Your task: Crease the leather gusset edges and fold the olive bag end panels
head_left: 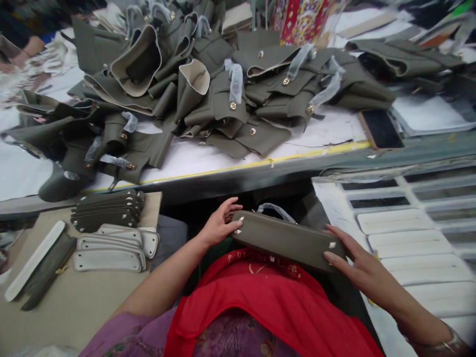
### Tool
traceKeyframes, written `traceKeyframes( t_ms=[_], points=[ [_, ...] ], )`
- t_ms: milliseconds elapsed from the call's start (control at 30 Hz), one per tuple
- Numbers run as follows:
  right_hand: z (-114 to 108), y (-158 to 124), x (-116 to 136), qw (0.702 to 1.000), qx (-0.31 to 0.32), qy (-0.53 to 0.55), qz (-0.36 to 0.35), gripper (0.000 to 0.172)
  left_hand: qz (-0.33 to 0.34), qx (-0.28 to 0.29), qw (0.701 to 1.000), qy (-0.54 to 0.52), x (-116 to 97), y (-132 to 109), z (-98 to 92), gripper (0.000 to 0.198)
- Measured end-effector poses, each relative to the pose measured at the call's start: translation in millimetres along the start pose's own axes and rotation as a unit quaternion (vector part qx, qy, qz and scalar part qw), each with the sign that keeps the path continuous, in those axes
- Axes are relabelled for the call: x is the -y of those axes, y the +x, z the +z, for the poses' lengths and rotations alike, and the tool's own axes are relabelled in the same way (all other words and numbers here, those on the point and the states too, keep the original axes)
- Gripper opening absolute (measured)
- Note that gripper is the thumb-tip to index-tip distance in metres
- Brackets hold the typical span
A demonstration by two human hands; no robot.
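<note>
In front of my red apron, an olive-green handbag (284, 239) is held between my two hands, its long flat side with small metal studs facing me. My left hand (222, 220) grips the left end, thumb by the studs and fingers partly spread behind. At the other end my right hand (349, 255) holds on, thumb pressed near a stud and fingers over the far edge. A plastic-wrapped strap (277, 210) shows behind the bag. Whatever lies beneath the bag is hidden.
Olive bag pieces (219, 99) are heaped along the white table, with a phone (381, 129) near its edge. On the left board (122, 307) lie stacked dark panels (106, 210) and pale panels (107, 253). Pale strips (412, 245) line the right side. Another person's hand (33, 47) shows far left.
</note>
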State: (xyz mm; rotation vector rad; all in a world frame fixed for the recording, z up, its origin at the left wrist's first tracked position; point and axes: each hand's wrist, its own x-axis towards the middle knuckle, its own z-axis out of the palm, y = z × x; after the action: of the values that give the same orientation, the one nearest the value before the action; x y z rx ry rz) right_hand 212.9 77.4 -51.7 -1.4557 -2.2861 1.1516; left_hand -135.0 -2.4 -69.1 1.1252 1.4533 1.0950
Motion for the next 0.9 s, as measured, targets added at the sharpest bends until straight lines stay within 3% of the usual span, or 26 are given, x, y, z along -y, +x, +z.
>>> traceKeyframes(
  t_ms=[67,133,233,367,433,500,633,733,800,900],
  points=[
    [5,-6,-7,0.992,0.01,0.097,0.078,0.06,-0.04,-0.006,0.998,-0.038,3,-1,1.1,0.059],
    [15,-8,-10,0.974,0.004,0.199,0.112,0.052,-0.063,-0.018,0.997,-0.044,4,-2,2.5,0.05],
    [32,-11,-10,0.946,-0.048,0.298,0.12,0.043,-0.078,-0.026,0.995,-0.053,3,-7,8.5,0.048],
    [43,-16,-3,0.941,-0.115,0.302,0.099,0.043,-0.054,-0.057,0.997,-0.009,2,-15,18.0,0.046],
    [38,-17,-1,0.953,-0.114,0.268,0.084,0.044,-0.041,-0.063,0.997,0.032,2,-15,16.3,0.045],
    [26,-17,1,0.971,-0.085,0.213,0.072,0.045,-0.031,-0.028,0.996,0.075,-1,-13,9.7,0.045],
    [-1,-13,8,0.997,-0.072,0.002,0.003,0.059,0.036,0.033,0.973,0.225,-22,-5,-1.0,0.053],
    [-10,-2,26,0.984,-0.022,-0.168,-0.06,0.067,0.079,0.052,0.921,0.377,-40,0,10.6,0.067],
    [-8,8,44,0.969,0.037,-0.238,-0.061,0.067,0.071,0.083,0.891,0.442,-47,5,24.3,0.067],
    [3,23,71,0.952,0.083,-0.292,-0.04,0.066,0.055,0.112,0.874,0.469,-49,11,39.2,0.064]
  ],
)
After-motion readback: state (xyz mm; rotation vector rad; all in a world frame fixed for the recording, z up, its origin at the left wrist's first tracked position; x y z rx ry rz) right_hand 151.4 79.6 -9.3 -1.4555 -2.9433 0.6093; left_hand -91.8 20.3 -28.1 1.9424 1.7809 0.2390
